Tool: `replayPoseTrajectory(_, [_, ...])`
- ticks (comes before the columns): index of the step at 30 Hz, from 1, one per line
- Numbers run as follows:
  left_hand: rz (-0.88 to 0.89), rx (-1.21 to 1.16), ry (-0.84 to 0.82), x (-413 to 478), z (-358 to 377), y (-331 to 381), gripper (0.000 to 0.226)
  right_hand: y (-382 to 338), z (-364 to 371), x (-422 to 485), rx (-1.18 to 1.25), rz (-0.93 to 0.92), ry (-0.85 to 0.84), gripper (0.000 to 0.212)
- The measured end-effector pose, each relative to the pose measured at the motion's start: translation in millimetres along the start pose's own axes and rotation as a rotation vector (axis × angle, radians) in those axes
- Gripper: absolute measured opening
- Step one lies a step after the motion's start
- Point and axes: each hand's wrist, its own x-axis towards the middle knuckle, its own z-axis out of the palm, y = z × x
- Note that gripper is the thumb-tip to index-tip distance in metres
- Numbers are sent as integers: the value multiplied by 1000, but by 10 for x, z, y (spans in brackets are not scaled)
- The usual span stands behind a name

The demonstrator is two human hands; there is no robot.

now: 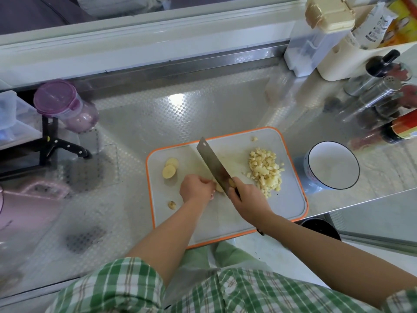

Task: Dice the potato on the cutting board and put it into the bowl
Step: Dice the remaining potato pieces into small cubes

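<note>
The potato piece (219,188) under work lies on the cutting board (225,222), pinned beneath the curled fingertips of the left hand (196,187). The cleaver (214,164) has its edge down on the piece, just right of those fingertips. The right hand (248,198) is clenched round the cleaver's handle, which it mostly hides.

Beyond the right hand's knuckles sits a heap of finished dice (265,170). Just past the left knuckles lie 2 uncut slices (170,168), and a small scrap (172,204) lies nearer the body, left of that wrist. The bowl (334,164) stands off the board, well right of the knife hand, and looks to hold nothing.

This is the dicing step, probably past halfway. The next cuts call for the left fingertips to creep back from the blade as the piece shortens. After that come the 2 slices, then the transfer of the heap to the bowl.
</note>
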Motion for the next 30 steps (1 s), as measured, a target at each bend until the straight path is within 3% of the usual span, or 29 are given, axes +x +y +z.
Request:
replayPoseTrajectory(6, [188, 101, -38, 65, -75, -76, 32, -34, -359, 30, 292, 77, 77, 23])
replayPoseTrajectory(9, [567, 432, 17, 68, -192, -55, 18, 0, -476, 35, 342, 129, 78, 30])
replayPoseTrajectory(13, [1085, 733, -26, 121, -200, 10, 58, 108, -498, 10, 347, 151, 77, 24])
replayPoseTrajectory(16, [1253, 956, -43, 160, -131, 85, 48, 156, -486, -30, 342, 157, 57, 22])
replayPoseTrajectory(20, [1217, 1008, -27, 160, -127, 59, 37, 192, -473, -63, 324, 155, 45, 18])
replayPoseTrajectory(30, [752, 714, 127, -142, 5, -117, 29, 90, -363, -55, 114, 69, -40, 27])
